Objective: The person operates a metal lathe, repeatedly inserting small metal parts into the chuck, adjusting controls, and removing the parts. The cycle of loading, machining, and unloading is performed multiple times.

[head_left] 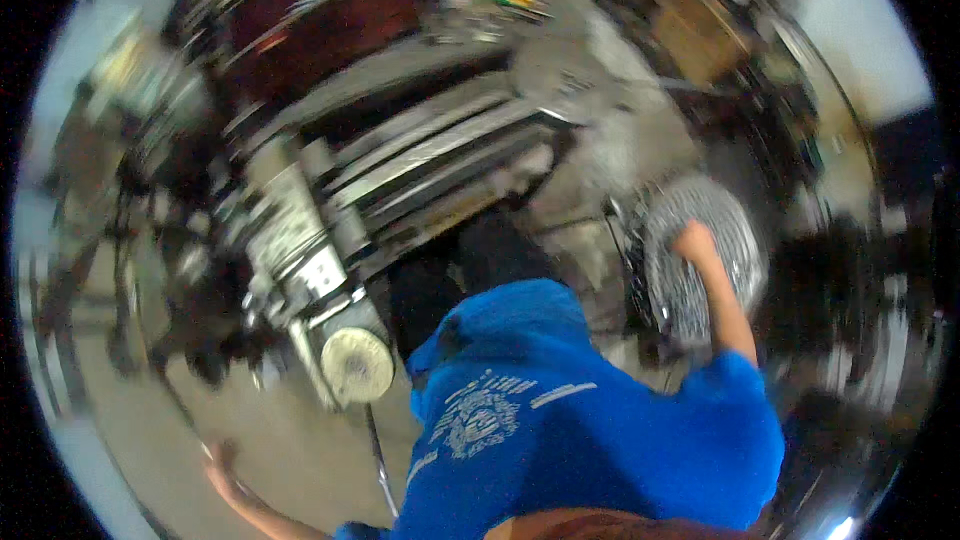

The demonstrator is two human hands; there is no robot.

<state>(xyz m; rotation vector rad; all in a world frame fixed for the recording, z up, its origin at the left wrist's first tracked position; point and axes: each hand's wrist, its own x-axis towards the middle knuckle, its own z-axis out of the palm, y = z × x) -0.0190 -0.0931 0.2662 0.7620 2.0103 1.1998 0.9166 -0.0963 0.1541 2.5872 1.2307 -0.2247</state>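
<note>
The picture is heavily motion-blurred. My right hand (693, 240) is raised to a round wire fan guard (735, 230) at the right, and its fingers look closed on the wires. My left hand (222, 462) is stretched out low at the left over the pale floor (270, 440), fingers apart and holding nothing. My blue printed shirt (560, 430) fills the lower middle.
A long metal machine (400, 170) with rails runs across the middle. A round cream end cap (357, 365) faces me at its near end. A thin dark rod (378, 460) lies on the floor below it. Cluttered benches and a brown box (700, 35) stand behind.
</note>
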